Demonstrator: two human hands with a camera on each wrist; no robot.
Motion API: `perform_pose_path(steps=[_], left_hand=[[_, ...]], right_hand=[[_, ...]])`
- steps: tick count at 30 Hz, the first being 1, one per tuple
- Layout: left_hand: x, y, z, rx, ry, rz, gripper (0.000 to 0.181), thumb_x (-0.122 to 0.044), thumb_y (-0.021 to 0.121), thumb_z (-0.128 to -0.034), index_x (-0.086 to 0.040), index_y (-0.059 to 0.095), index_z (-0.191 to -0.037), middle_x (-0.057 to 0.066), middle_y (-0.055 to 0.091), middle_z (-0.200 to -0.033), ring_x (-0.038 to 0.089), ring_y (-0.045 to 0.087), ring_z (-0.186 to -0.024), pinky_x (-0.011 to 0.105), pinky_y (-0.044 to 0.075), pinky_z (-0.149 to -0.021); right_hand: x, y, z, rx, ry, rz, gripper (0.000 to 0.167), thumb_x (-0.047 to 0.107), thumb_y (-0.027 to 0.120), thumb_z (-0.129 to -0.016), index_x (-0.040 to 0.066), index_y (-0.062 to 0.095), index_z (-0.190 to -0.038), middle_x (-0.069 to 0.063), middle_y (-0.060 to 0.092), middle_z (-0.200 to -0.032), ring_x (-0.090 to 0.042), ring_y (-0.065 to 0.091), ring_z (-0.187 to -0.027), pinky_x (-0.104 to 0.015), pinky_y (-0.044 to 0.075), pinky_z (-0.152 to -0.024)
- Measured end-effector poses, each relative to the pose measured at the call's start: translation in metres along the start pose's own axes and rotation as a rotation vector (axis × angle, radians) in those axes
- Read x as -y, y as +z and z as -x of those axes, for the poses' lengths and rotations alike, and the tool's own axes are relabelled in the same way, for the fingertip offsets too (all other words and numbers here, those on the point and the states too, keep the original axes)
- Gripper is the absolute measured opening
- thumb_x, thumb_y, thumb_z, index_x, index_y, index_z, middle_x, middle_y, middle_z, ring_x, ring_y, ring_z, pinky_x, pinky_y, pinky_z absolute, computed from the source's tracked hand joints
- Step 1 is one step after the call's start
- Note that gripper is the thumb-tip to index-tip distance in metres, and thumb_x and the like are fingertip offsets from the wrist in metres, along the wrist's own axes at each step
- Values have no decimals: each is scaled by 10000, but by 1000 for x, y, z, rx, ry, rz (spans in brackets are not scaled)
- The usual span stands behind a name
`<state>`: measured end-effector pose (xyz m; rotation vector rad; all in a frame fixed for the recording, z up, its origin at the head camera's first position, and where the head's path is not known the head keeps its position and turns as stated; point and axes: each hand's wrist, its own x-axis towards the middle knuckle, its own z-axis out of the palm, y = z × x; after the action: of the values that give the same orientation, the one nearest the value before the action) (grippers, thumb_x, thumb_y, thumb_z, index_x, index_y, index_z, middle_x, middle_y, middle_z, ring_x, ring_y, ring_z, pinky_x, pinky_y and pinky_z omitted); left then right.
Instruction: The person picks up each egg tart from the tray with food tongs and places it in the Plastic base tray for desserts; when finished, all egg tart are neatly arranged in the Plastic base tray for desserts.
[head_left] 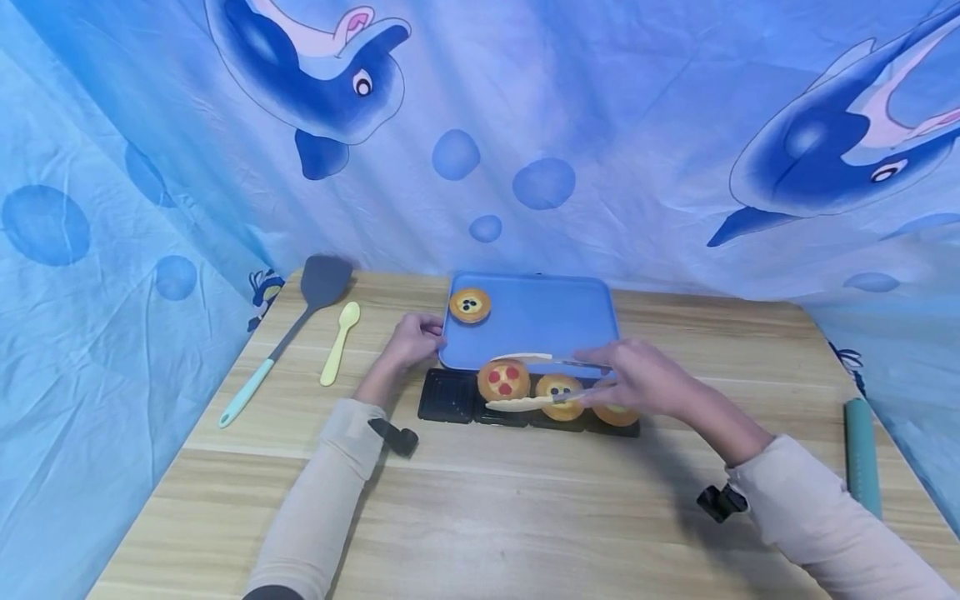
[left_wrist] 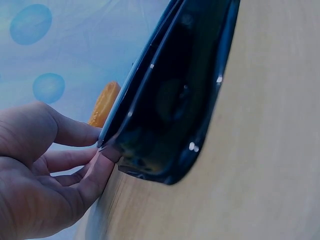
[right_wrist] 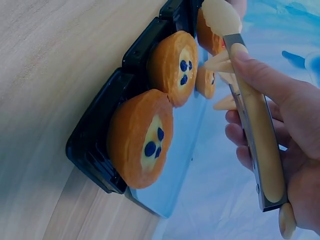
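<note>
Fingers of the right hand [head_left: 645, 377] are wrapped round the tongs [right_wrist: 260, 130], thumb laid along one arm. Leftward from those fingertips, the tongs' two pale ends stand apart, one beyond the red tart [head_left: 504, 379] and one on its near side. I cannot tell whether they press on it, nor whether it rests in the black case [head_left: 446, 398] or is held just above it.

Close to the left of the right fingertips sits the middle tart [right_wrist: 172, 70], topped with dark berries and partly crossed by the tongs' near arm in the head view. Below the right fingers, on the near side, is the end tart [right_wrist: 142, 135], also dark-berried, in the case's last compartment.

Fingers and thumb of the left hand [head_left: 412, 340] pinch the blue tray [head_left: 547, 321] at its left edge, close to the near corner; the case's left end lies just beside them, on the near side. Beyond these fingers, a smaller tart [head_left: 470, 306] with dark berries sits in the tray's far left part.

Left of the left fingers lie a yellow spoon [head_left: 340, 344] and, farther off, a spatula [head_left: 326, 282]. Well right of the right fingers is a green roll [head_left: 862, 458] on the wooden table [head_left: 480, 517].
</note>
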<state>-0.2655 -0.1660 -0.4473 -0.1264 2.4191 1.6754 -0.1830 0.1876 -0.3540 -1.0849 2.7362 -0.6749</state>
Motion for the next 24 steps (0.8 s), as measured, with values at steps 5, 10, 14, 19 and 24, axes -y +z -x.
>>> perform_pose_path(steps=[5, 10, 14, 19, 24], left_hand=[[0, -1, 0, 7, -6, 10, 451, 78, 622, -853, 113, 550, -1297, 227, 583, -1109, 297, 612, -930, 328, 603, -708], [1, -1, -1, 9, -6, 5, 439, 76, 629, -861, 113, 554, -1292, 226, 585, -1101, 298, 616, -920, 330, 603, -700], [1, -1, -2, 9, -2, -1, 434, 76, 629, -866, 116, 552, -1291, 226, 587, -1095, 298, 619, -923, 329, 604, -698], [2, -1, -1, 5, 4, -11, 426, 74, 634, -859, 117, 562, -1277, 222, 590, -1085, 291, 614, -912, 318, 603, -689], [1, -1, -2, 6, 6, -3, 428, 73, 632, -857, 117, 564, -1277, 226, 591, -1088, 295, 618, -910, 324, 605, -690]], right_hand=[[0, 3, -5, 40, 1, -9, 623, 295, 830, -811, 16, 619, -1327, -153, 694, -1168, -101, 664, -675, -230, 477, -501], [0, 4, -7, 56, 5, 23, 625, 304, 834, -805, 13, 625, -1318, -153, 685, -1191, -97, 681, -736, -238, 469, -510], [0, 5, -7, 62, 1, 30, 624, 306, 836, -802, 0, 631, -1305, -149, 693, -1174, -103, 683, -736, -237, 462, -508], [-1, 5, -7, 78, 2, 38, 620, 321, 833, -803, -6, 638, -1293, -147, 694, -1173, -56, 639, -658, -227, 432, -481], [-2, 5, -8, 92, 14, 45, 651, 345, 835, -797, 2, 627, -1310, -143, 692, -1179, -4, 471, -512, -230, 395, -456]])
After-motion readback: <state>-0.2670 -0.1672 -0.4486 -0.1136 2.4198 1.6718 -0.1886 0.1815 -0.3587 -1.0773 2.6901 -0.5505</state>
